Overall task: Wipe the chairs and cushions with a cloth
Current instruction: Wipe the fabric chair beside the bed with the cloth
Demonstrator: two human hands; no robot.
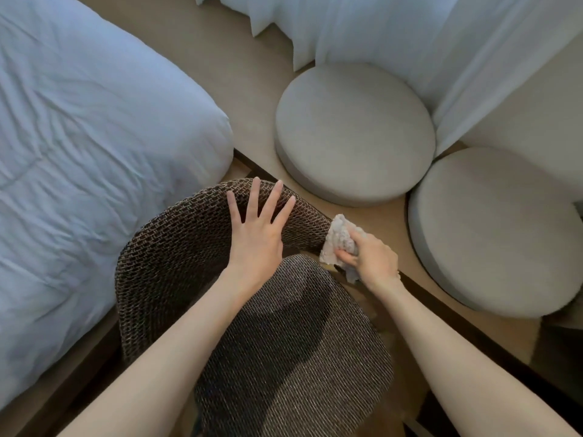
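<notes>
Nearest: dark brown woven wicker chair (176, 257), seat bare, curved backrest rim facing away from the person. Left hand (255, 234) lies flat on the rim, fingers spread and straight, bracing it, gripping nothing. Right hand (372, 260) has fingers curled around a crumpled pale grey-white cloth (339, 239), pressing it against the right end of the backrest rim. Step looks like wiping the rim; chair only partly done.

Beyond the chair: two round light-grey seat cushions (353, 130) (492, 228) on a tan raised platform (252, 67), touching or nearly so, not yet being wiped. Left: pale blue rumpled duvet (94, 121). Far: white sheer curtains (410, 33).

Risks: the bunched cloth could snag on the open weave. With one flat palm bracing, a hard sideways stroke could shift the chair.
</notes>
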